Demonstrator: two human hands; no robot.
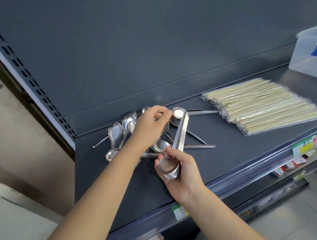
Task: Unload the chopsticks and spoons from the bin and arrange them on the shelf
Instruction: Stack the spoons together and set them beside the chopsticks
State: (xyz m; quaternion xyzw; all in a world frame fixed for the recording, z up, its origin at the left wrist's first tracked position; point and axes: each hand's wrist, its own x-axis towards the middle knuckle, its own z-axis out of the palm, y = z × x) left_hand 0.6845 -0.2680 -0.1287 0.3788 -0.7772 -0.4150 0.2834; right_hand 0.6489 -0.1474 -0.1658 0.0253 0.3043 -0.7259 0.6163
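Several loose steel spoons (116,133) lie in a jumble on the dark grey shelf (236,158). My left hand (150,127) hovers over the pile and pinches the bowl of a steel spoon (178,113) at its rim. My right hand (181,174) grips a nested stack of spoons (168,167) by the bowls, their handles pointing up toward the left hand. A pile of wrapped wooden chopsticks (263,105) lies on the shelf to the right. The clear plastic bin (307,57) stands at the far right, its inside hidden.
The shelf's front edge carries a clear price rail with labels (303,146). A perforated upright (21,71) bounds the shelf on the left. Lower shelves (278,191) show below.
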